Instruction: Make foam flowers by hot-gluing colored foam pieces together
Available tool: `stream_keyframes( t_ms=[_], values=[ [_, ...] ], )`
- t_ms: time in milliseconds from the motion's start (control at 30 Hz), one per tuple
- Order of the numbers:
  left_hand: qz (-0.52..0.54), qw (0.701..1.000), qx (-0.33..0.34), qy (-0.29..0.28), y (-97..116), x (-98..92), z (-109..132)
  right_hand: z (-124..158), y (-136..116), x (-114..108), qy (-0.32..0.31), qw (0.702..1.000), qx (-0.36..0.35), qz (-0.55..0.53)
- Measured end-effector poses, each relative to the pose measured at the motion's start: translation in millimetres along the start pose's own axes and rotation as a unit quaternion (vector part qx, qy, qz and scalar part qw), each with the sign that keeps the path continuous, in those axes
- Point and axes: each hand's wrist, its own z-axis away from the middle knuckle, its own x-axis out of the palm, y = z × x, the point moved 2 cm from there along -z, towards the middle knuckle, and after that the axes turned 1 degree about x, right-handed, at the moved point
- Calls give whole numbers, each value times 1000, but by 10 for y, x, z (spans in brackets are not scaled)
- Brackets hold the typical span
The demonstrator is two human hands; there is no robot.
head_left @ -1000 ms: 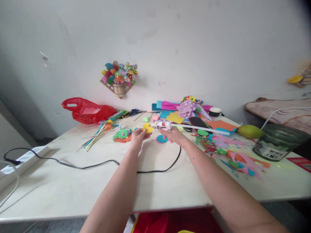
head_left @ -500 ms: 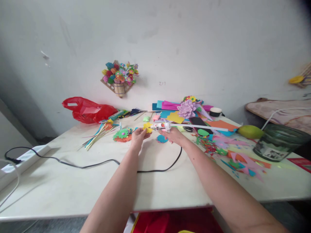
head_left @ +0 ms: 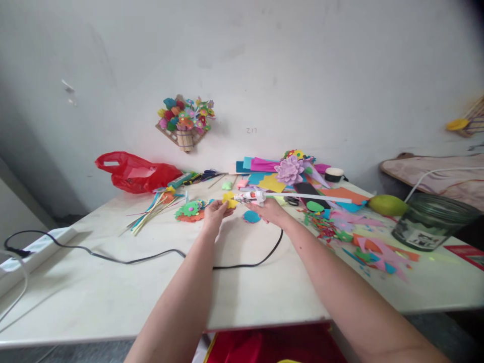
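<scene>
Between the fingers of my left hand (head_left: 216, 210) is a yellow foam flower (head_left: 229, 199). My right hand (head_left: 273, 212) is wrapped round a white hot glue gun (head_left: 258, 196), its nozzle against or very close to the flower; I cannot tell if they touch. A long white glue stick (head_left: 310, 197) sticks out of the gun's back to the right. Just below the gun, a blue scalloped foam disc (head_left: 251, 217) lies on the table. Left of my left hand are green foam flowers (head_left: 189, 208) on top of an orange one.
A black cord (head_left: 242, 265) crosses the table from a white power strip (head_left: 38, 254). Thin sticks (head_left: 145, 214) and a red plastic bag (head_left: 138, 173) lie left. Foam scraps (head_left: 378, 252), a glass jar (head_left: 431, 224) and a yellow-green fruit (head_left: 388, 205) are right. Foam sheets (head_left: 260, 165) lie behind.
The view has shifted very slightly. Both hands, the flower and the glue gun stay nearly in the same place.
</scene>
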Motion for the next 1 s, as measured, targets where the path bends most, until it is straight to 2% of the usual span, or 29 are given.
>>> stream_keyframes(
  t_ms=[1000],
  values=[
    [-13,1000,-7,-8,-17,-8,-6,38,-73,-15,-10,999,-13,41]
  ],
)
